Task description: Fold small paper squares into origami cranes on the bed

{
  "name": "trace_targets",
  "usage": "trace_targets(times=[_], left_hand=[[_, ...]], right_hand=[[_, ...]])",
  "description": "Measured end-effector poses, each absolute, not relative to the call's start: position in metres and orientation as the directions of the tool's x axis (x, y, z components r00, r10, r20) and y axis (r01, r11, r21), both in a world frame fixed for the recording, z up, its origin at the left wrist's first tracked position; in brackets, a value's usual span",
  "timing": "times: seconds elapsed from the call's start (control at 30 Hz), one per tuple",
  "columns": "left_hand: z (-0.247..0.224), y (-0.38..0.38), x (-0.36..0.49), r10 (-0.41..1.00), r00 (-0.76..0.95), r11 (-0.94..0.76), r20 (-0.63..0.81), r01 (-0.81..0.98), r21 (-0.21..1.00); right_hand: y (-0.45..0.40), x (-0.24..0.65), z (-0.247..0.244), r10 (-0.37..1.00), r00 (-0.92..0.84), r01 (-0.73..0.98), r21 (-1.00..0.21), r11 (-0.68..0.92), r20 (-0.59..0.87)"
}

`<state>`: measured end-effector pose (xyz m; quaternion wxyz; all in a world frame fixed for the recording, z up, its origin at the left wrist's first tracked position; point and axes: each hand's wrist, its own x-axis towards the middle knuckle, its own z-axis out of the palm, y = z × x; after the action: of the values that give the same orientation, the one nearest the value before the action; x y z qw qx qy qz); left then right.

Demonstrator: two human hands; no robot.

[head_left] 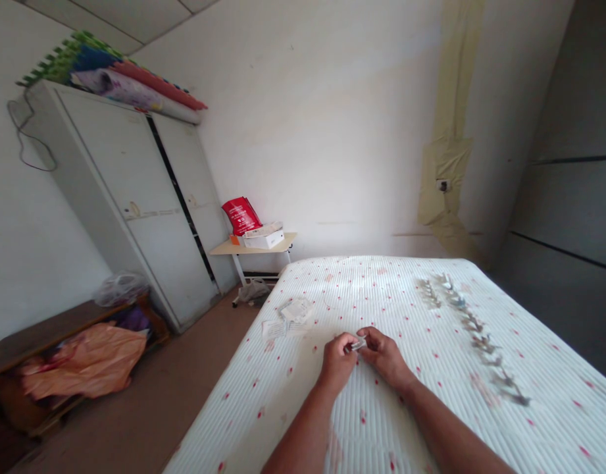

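Over the middle of the mattress [303,401], my left hand [338,359] and my right hand [385,359] meet, fingers closed in a pinch. Between the fingertips sits a small pale greyish piece [360,343], held from both sides; its kind is too small to make out. To the right, a slanting line of several small figure-like pieces [475,322] stands on the mattress, blurred, with a shorter line of small pieces [429,294] beside its far end. Left of my hands lie thin, crumpled clear wrappers or papers [295,311].
Beyond the mattress, a small table [224,249] bears a red bag [242,216] and a white box [264,237]. A grey cabinet [135,184] with rolled mats [135,95] on top stands left. Orange cloth [90,362] hangs over a low wooden bench [41,319].
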<state>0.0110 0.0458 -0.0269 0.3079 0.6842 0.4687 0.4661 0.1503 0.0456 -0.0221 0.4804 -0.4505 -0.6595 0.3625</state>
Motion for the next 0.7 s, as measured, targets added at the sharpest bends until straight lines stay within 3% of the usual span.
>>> trace_targets(times=[0.37,0.53,0.7], left_hand=[[-0.022,0.044,0.012,0.947,0.086,-0.319,0.309,0.342,0.884],[-0.028,0.048,0.015,0.946,0.094,-0.323,0.309,0.234,0.917],[-0.033,0.050,0.016,0.962,0.090,-0.266,0.256,0.120,0.956]], right_hand=[[0.040,0.150,-0.015,0.941,-0.161,0.389,-0.857,0.338,0.298],[0.041,0.149,-0.013,0.938,-0.103,0.446,-0.828,0.340,0.330],[0.043,0.150,-0.016,0.939,-0.140,0.392,-0.854,0.343,0.313]])
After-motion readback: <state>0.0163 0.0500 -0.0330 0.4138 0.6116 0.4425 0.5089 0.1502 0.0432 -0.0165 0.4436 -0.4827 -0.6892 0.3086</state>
